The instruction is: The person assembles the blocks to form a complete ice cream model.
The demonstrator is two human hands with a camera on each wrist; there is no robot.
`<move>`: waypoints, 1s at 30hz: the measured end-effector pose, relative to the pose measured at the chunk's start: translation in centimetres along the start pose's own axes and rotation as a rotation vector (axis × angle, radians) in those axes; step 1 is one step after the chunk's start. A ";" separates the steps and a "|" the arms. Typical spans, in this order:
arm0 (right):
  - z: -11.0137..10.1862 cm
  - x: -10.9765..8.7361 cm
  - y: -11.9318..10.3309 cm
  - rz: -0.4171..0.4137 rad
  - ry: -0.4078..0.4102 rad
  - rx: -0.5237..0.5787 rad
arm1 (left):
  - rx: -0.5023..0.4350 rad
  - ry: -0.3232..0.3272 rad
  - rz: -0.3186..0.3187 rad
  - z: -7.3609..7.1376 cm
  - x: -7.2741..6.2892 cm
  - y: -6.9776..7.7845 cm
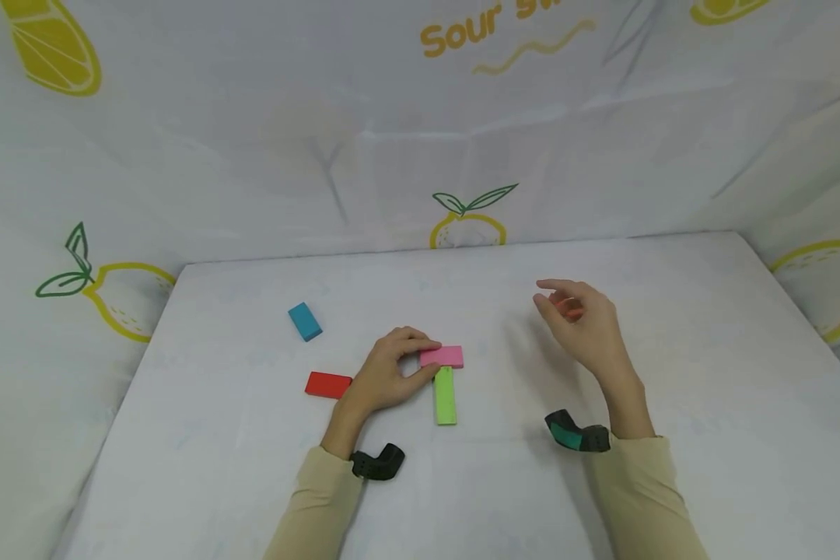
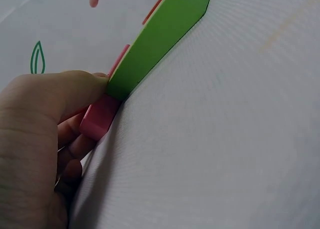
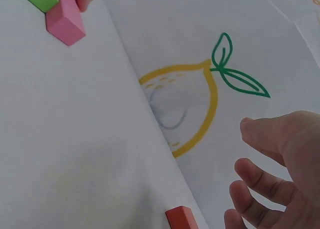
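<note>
My left hand (image 1: 392, 369) pinches a pink block (image 1: 449, 356) by its left end, with the index finger along its far side and the thumb at its near side. A lime-green block (image 1: 445, 397) lies lengthwise against the pink one, the two making a T shape. In the left wrist view the thumb tip also meets the end of the green block (image 2: 160, 39). Over the right part of the table hovers my right hand (image 1: 588, 323), its fingers loosely bent and holding nothing. Partly hidden under that hand is an orange-red block (image 3: 181, 218) on the table.
A red block (image 1: 327, 384) lies just left of the left hand, and a blue block (image 1: 305, 321) sits farther back. White cloth covers the table (image 1: 182, 467). Behind it hangs a white sheet (image 1: 252, 171) printed with lemons.
</note>
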State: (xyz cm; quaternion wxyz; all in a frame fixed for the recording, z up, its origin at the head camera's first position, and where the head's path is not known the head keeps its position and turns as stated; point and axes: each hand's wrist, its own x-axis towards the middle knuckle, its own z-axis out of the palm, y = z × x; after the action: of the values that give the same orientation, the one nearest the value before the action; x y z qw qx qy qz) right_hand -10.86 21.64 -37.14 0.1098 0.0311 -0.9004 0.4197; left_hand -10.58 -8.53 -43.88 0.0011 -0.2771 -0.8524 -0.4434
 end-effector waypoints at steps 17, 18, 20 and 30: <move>-2.6 -0.2 4.2 0.174 -0.092 -0.058 | 0.015 0.006 -0.008 0.1 -0.1 -0.1; -2.6 -0.2 4.4 0.174 -0.105 -0.064 | 0.017 0.007 -0.007 0.2 0.0 -0.2; -2.6 -0.2 4.7 0.188 -0.134 -0.077 | 0.020 0.006 -0.004 0.2 0.0 -0.2; -2.0 -0.1 5.3 0.306 -0.231 -0.110 | 0.008 0.004 0.008 0.3 -0.1 -0.3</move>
State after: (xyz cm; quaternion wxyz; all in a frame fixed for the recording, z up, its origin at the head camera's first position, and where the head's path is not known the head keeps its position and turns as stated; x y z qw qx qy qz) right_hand -11.16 26.62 -39.89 -0.0580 -0.0643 -0.9229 0.3752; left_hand -10.60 -8.51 -44.28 0.0057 -0.2796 -0.8532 -0.4404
